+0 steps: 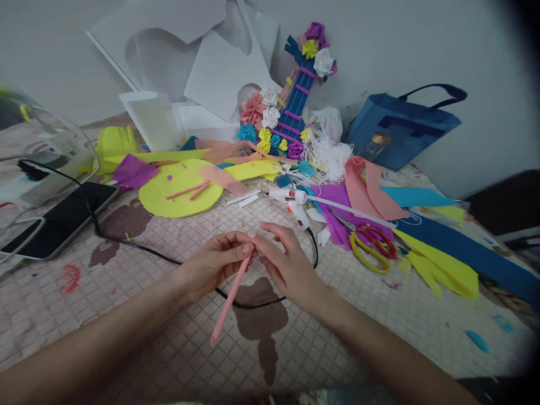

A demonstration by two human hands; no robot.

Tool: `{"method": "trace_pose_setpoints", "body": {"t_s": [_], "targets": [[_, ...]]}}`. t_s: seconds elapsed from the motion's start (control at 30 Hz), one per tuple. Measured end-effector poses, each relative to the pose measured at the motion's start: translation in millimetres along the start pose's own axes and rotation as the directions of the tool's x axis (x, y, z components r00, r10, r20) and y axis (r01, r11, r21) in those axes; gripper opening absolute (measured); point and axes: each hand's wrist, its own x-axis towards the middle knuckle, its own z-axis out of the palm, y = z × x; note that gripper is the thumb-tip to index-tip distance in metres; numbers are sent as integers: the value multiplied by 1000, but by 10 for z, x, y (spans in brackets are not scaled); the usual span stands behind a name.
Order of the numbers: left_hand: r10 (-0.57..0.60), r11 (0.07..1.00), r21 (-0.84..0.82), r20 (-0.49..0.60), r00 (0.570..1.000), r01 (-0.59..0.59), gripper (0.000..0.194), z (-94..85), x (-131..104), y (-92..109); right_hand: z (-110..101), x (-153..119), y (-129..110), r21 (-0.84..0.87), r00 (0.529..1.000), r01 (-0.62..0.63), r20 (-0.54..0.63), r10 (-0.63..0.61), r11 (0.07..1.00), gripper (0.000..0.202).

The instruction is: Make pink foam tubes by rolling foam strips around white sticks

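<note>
A thin pink paper stick (230, 301) slants down toward me over the tiled-pattern table. My left hand (217, 259) pinches its upper end between thumb and fingers. The fingertips of my right hand (289, 264) meet that same end, with the index finger raised and the others partly hidden; what they hold, if anything, cannot be made out. Just beyond my hands lies a white glue gun (291, 196) with a long glue stick in it. Two pink sticks (188, 191) rest on a round yellow paper (181, 205).
Red and yellow scissors (371, 247) lie on purple paper at the right. A black cable (152, 252) passes under my hands. A phone (63, 219) is at the left. Behind stand a decorated blue guitar shape (297, 104) and a blue bag (396, 135).
</note>
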Motion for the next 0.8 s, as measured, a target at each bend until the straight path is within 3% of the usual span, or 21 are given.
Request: {"method": "trace_pose_setpoints", "body": {"t_s": [0.13, 0.33, 0.57, 0.67, 0.8], "targets": [[-7, 997, 80, -43, 999, 10, 13, -9, -6, 9, -36, 3, 3, -221, 999, 39, -13, -43, 974, 43], [-60, 996, 67, 7, 998, 60, 15, 1, -7, 13, -89, 7, 4, -174, 991, 121, -27, -128, 977, 40], [-84, 996, 39, 107, 991, 80, 16, 52, -42, -34, -15, -24, -4, 254, 994, 95, 24, -104, 963, 42], [-62, 997, 40, 103, 993, 58, 18, 64, -52, -47, -59, -22, -80, 428, 997, 44, 45, -70, 903, 42], [-46, 996, 74, 79, 996, 40, 18, 62, -50, -37, -106, -4, -123, 659, 991, -11, -93, 96, 752, 40]]}}
